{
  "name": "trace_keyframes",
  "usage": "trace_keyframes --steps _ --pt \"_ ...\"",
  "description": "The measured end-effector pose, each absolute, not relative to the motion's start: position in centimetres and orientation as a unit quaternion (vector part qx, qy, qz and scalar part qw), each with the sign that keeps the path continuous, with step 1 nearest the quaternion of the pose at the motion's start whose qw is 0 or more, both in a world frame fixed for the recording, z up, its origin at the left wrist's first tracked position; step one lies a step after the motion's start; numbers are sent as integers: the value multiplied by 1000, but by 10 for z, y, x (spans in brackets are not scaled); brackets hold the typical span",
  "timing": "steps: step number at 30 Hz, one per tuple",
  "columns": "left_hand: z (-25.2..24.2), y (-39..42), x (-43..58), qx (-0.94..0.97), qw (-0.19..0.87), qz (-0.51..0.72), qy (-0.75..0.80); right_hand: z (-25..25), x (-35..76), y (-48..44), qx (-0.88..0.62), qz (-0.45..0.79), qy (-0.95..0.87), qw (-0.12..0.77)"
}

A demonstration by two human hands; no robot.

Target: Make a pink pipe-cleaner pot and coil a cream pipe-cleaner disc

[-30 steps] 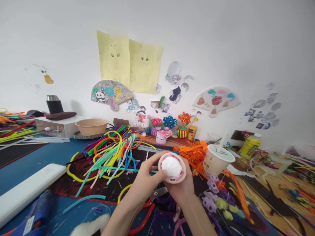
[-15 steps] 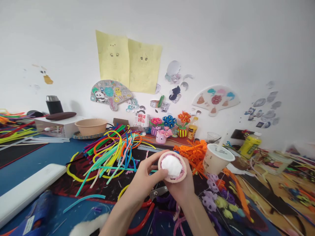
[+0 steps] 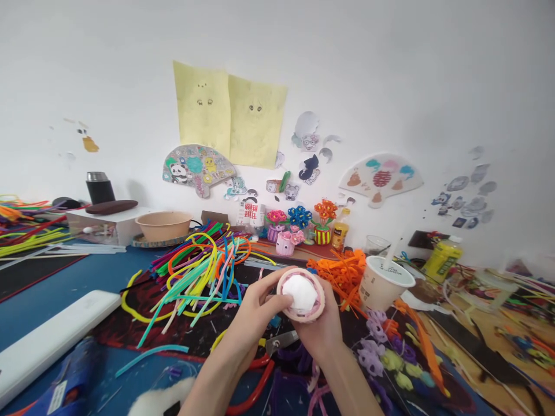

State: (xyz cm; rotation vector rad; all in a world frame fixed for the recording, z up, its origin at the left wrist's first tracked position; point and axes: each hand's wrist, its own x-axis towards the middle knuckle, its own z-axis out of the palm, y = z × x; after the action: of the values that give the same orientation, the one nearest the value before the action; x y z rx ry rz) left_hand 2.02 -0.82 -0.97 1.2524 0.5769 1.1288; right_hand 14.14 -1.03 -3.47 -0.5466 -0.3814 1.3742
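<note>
Between my two hands is a small round pink pot [image 3: 321,296], its opening turned toward me and packed with white stuffing [image 3: 300,293]. My left hand [image 3: 262,306] grips its left side, with the thumb laid on the edge of the stuffing. My right hand [image 3: 326,326] is wrapped round the right side and underside; most of its fingers are hidden behind the pot. Below the hands lie a metal blade-like tool [image 3: 281,342] and purple pipe cleaners [image 3: 284,384].
Colourful pipe cleaners [image 3: 191,277] are heaped at left, orange ones [image 3: 340,274] behind my right hand. A lidded paper cup [image 3: 384,286] with a straw stands at right. Pipe-cleaner flower pots [image 3: 285,244] line the wall. A white bar [image 3: 56,341] and a blue glue gun [image 3: 71,375] lie at left.
The pot tilts slightly and shifts a little left in my hands. My left thumb remains at the stuffing's edge. The whole view has moved slightly.
</note>
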Motion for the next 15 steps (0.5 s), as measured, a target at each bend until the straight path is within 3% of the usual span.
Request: trace_keyframes --steps 15 --pt "-14 -7 20 528 642 498 246 -23 138 -15 -296 631 -106 709"
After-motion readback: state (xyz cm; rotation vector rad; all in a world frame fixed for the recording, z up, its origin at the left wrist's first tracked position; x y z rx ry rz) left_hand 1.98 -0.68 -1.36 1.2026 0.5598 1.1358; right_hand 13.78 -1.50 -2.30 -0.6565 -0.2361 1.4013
